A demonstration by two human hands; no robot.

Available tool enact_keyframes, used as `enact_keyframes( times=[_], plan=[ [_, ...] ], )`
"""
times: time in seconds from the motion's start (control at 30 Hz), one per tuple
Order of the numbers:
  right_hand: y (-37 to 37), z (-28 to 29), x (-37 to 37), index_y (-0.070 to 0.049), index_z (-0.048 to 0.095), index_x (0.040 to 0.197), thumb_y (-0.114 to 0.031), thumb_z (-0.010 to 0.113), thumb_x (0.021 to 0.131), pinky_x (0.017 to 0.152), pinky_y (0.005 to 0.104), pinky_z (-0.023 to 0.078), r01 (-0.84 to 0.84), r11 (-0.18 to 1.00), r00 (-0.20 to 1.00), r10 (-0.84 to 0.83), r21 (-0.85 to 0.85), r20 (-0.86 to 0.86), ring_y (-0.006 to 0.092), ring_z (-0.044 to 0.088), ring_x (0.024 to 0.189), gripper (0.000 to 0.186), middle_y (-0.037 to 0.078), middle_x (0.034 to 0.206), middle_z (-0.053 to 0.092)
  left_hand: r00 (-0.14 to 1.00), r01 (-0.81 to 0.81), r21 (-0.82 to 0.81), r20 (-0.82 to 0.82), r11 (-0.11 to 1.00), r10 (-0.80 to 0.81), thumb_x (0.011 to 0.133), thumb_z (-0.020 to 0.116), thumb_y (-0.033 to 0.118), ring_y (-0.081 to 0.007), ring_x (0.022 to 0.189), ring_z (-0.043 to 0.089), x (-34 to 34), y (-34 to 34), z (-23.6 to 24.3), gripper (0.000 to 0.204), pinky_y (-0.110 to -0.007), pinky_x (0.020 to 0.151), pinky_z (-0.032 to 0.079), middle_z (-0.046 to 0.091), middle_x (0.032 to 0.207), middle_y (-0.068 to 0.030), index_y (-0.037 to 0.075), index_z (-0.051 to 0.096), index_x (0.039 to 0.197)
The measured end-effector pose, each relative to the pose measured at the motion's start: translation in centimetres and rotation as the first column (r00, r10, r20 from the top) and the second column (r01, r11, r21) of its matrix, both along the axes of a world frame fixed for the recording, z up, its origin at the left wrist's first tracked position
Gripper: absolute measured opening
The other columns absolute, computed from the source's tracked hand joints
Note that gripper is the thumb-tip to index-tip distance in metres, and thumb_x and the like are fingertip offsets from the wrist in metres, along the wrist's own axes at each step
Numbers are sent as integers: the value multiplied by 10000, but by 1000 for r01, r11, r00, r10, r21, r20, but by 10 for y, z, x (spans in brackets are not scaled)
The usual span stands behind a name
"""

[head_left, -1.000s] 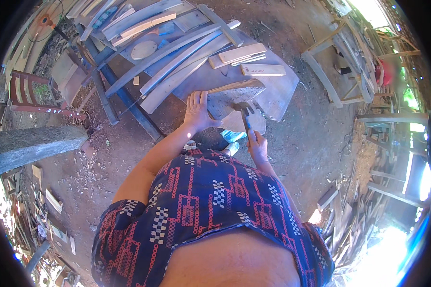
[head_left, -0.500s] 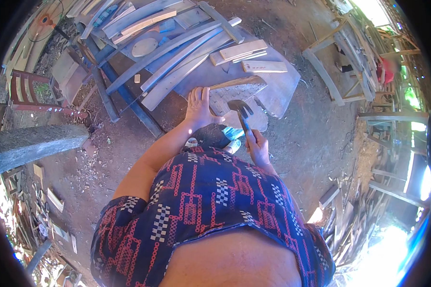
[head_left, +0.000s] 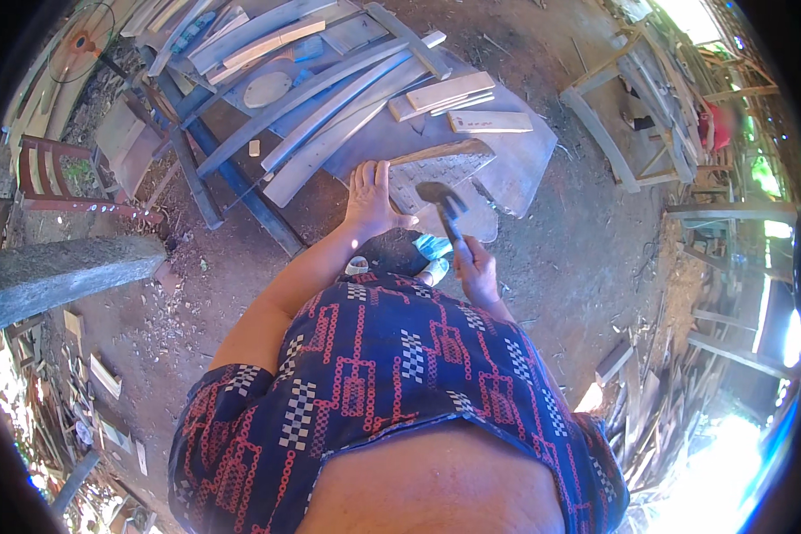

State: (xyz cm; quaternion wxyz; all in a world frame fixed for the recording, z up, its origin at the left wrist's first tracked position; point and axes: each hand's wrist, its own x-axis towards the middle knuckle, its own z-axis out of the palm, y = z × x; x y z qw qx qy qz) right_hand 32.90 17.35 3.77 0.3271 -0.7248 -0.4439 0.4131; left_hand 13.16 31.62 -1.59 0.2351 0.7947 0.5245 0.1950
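Note:
My right hand (head_left: 478,272) is closed round the handle of a claw hammer (head_left: 443,198). The hammer's dark head is over the lower part of a wooden block (head_left: 472,164) with a rough, marked face. I cannot tell whether the head touches the wood. My left hand (head_left: 371,199) lies flat with fingers and thumb spread, at the left end of the block. The block rests on a worktable (head_left: 536,169). Behind it are several short pale boards (head_left: 491,122), and to the left lie long curved wooden pieces (head_left: 329,142).
A wooden frame (head_left: 601,133) stands at the right, with a person in red (head_left: 714,126) beyond it. A thick post (head_left: 71,271) juts in at the left, near a red-brown chair (head_left: 49,178). Back left is a fan (head_left: 82,43). Scrap wood (head_left: 636,400) lies lower right.
The hammer head has shifted slightly left and upward, and its handle has turned a little. My left hand and the wooden block stay put.

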Motion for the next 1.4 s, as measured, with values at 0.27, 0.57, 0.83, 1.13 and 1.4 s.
enact_keyframes(
  times=[0.27, 0.57, 0.83, 1.13, 1.4],
  plan=[
    [-7, -1, -4, -13, 632, 918, -333, 526, 968, 491, 250, 399, 8, 1000, 1000, -8, -5, -21, 86, 475, 530, 341, 8, 632, 525, 1000, 2, 7, 6, 1000, -2, 448, 888, 489, -375, 1261, 319, 0, 1, 2, 1183, -493, 1112, 215, 361, 1276, -196, 15, 270, 1339],
    [0, -1, -4, -26, 570, 814, -328, 515, 973, 463, 255, 374, 5, 1000, 1000, -5, -5, -16, 84, 466, 498, 345, -3, 603, 516, 1000, 21, 11, -6, 1000, -20, 462, 858, 526, -417, 1268, 314, -3, 2, 1, 1178, -508, 1102, 227, 351, 1298, -232, -14, 295, 1344],
    [-1, -11, 1, 3, 607, 866, -304, 499, 977, 449, 257, 379, -1, 998, 1000, 0, -58, -17, 89, 480, 494, 344, 16, 596, 522, 999, -14, 40, -48, 999, 16, 481, 855, 523, -426, 1281, 309, -3, 2, -3, 1171, -525, 1109, 220, 343, 1315, -233, -16, 285, 1350],
    [-7, -12, 2, 5, 636, 864, -320, 557, 944, 471, 279, 393, 22, 998, 997, -17, 62, -80, 101, 492, 493, 344, 22, 572, 537, 1000, 0, 87, 17, 996, -2, 471, 862, 498, -401, 1278, 320, -5, 2, -6, 1137, -526, 1106, 223, 382, 1276, -205, 5, 323, 1342],
    [-3, -12, 2, 20, 618, 854, -318, 546, 953, 439, 262, 390, 42, 999, 984, -36, 31, -172, 95, 492, 481, 360, 21, 580, 530, 1000, 27, 11, 4, 1000, -27, 476, 861, 497, -391, 1294, 309, -5, 4, 0, 1134, -499, 1112, 216, 374, 1294, -199, 15, 320, 1348]
  ],
)
